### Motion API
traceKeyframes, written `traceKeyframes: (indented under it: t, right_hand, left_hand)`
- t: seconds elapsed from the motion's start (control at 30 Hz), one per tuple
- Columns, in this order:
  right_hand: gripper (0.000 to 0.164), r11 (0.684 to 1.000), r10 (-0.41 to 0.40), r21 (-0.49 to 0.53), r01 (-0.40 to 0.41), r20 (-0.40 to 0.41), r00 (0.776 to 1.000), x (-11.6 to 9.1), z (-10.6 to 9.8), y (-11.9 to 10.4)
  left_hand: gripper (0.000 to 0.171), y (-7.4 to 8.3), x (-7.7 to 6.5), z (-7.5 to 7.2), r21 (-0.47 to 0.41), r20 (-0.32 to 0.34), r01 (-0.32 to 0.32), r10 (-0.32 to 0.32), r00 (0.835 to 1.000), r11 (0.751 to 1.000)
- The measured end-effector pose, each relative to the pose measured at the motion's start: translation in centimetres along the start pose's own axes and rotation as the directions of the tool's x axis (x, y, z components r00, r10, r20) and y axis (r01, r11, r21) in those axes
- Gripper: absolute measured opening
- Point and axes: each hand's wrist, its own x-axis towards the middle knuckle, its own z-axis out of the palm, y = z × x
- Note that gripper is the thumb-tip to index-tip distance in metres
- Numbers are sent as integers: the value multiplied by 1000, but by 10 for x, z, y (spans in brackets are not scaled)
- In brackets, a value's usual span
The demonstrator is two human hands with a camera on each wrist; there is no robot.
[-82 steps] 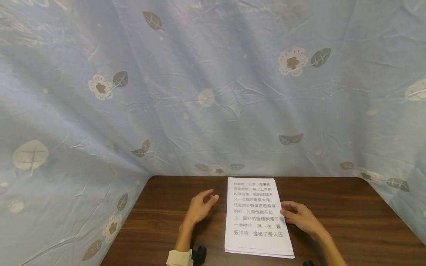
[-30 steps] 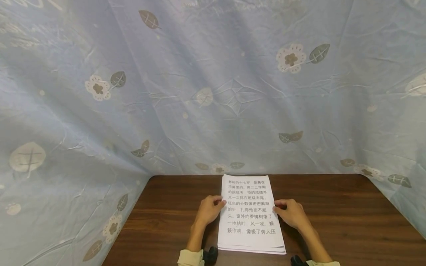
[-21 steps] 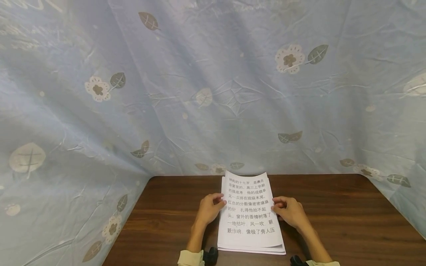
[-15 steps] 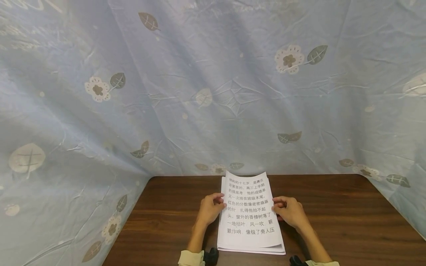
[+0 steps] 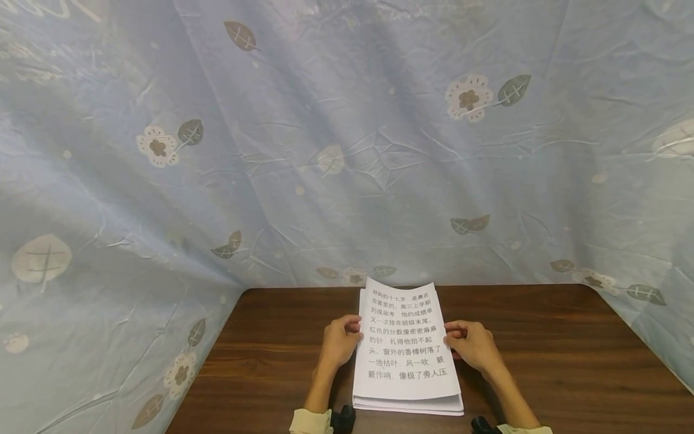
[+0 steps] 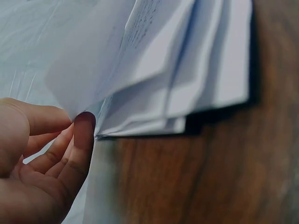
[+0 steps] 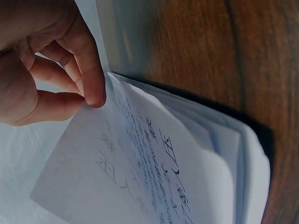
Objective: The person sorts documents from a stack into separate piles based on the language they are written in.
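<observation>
A white sheet [image 5: 403, 386] printed with large Chinese characters lies bowed over a stack of paper [image 5: 414, 409], its far edge raised. My left hand [image 5: 340, 340] pinches the sheet's left edge about midway, thumb on top. At the opposite edge my right hand [image 5: 476, 345] pinches it between thumb and fingers. In the left wrist view, thumb and forefinger meet at a corner of the lifted sheet [image 6: 86, 60], with the fanned layers of the stack [image 6: 229, 70] beyond. The right wrist view shows the same sheet [image 7: 74, 172] bent up, printed side visible, above the stack [image 7: 252, 182].
Brown wood-grain table [image 5: 547, 355] surrounds the stack. A pale blue cloth [image 5: 303, 229] with flowers and leaves hangs behind the table and along its left side. Dark wrist-worn devices [image 5: 344, 418] sit near both cuffs.
The left hand has come in from the left to the paper's edge, and both hands now pinch it. The paper sits slightly further left. The top sheet has risen and bowed off the stack.
</observation>
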Motion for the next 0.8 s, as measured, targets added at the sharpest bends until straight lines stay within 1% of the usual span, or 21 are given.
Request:
traceKeyframes:
  t: [0.1,0.2,0.33,0.47,0.63,0.73,0.8]
  right_hand:
    - [33,1000,4,7,-4,0,1000,0,0,0]
    - [33,1000,1,15,-1,6,1000,0,0,-1]
    - [34,999,1,39,-2,24,1000,0,0,0]
    - [35,997,-3,73,0,42,999,0,0,-1]
    - [36,994,-18,106,12,55,998,-1,0,-2]
    - [37,993,-18,119,11,56,998,0,-1,-2]
    - [39,992,-20,128,12,60,998,0,-1,-3]
  left_hand:
    - [37,-1,0,0,6,-5,-1,1,1000,1000]
    - [37,0,1,-1,34,-17,-12,13,1000,999]
    - [35,2,1,-2,73,-32,-23,25,999,997]
    - [32,3,1,-3,92,-33,-27,30,999,995]
    - [31,1,1,-2,120,-40,-39,45,998,992]
    - [31,1,3,-4,111,-57,-44,51,997,993]
    - [31,2,3,-6,88,-60,-39,45,997,995]
